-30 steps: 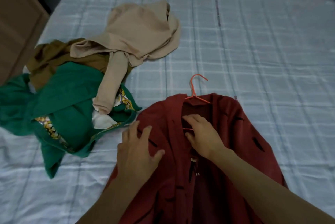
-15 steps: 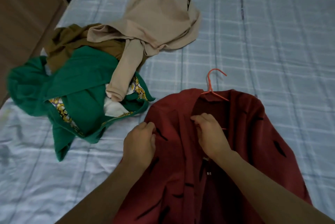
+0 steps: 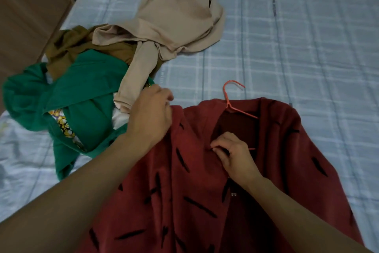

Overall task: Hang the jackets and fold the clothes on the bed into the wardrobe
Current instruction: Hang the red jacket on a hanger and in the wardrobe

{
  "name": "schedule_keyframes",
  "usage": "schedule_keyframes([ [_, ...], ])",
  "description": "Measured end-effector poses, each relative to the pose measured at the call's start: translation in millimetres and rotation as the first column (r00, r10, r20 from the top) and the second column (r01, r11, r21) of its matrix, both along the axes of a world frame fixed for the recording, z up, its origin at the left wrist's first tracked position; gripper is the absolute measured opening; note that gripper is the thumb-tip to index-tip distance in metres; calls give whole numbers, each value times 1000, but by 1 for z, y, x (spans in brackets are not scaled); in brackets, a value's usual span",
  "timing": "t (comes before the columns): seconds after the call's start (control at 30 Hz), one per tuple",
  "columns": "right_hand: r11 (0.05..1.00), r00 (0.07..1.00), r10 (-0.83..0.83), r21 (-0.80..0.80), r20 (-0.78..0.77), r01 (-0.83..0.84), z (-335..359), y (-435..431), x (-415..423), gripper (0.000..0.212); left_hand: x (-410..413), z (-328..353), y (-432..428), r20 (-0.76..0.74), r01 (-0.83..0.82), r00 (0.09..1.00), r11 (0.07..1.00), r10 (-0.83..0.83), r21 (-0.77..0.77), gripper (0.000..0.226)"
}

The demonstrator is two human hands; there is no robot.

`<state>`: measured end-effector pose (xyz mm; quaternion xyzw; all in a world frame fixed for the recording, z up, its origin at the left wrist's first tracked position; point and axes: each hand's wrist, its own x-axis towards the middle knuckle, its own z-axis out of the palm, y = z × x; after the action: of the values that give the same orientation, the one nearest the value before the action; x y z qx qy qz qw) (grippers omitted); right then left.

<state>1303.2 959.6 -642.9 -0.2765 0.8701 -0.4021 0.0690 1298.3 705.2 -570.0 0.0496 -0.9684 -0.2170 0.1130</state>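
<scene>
A dark red jacket (image 3: 190,181) with black dashes lies front-up on the bed, an orange hanger (image 3: 233,101) inside its neck with the hook sticking out above the collar. My left hand (image 3: 150,113) grips the jacket's left shoulder edge, fingers curled round the cloth. My right hand (image 3: 235,154) pinches the front edge of the jacket near the collar opening. To the left lies a heap: a beige top (image 3: 172,27), a brown garment (image 3: 67,47) and a green garment (image 3: 82,97) with a yellow patterned lining.
The bed (image 3: 297,37) has a pale blue checked sheet, bare to the right and behind the jacket. A brown wooden panel (image 3: 26,12) stands at the upper left beside the bed's edge.
My left hand went from lying flat on the jacket to gripping its left shoulder and moved up and left. My right hand curled and now pinches the front edge.
</scene>
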Motion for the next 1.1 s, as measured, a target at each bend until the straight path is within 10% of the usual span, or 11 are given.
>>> schedule_keyframes([
  [0.07, 999, 1000, -28, -18, 5, 28, -2, -3, 0, 19, -6, 8, 13, -72, 165, 984, 986, -163, 21, 17],
  [0.27, 996, 996, -86, -7, 28, 86, -2, -10, 1, 21, -19, -17, 44, 581, 355, 807, 875, -109, -329, 32],
  [0.57, 986, 990, -138, 94, -7, 138, 9, -5, -1, 24, -29, -43, 77, 387, 149, 915, 986, -110, -74, 15],
  [0.73, 858, 890, -319, 300, -326, 417, 54, 26, 0, 46, -22, -37, 72, 232, 152, 967, 972, -108, -182, 27],
  [0.9, 614, 899, -375, 665, -227, 424, 45, 53, -1, 101, -17, -9, 107, 20, 255, 967, 960, -254, -120, 41],
  [1.1, 652, 893, -433, 641, -121, 404, 50, 80, -20, 100, -35, -14, 142, 91, 451, 891, 889, -444, -81, 39],
])
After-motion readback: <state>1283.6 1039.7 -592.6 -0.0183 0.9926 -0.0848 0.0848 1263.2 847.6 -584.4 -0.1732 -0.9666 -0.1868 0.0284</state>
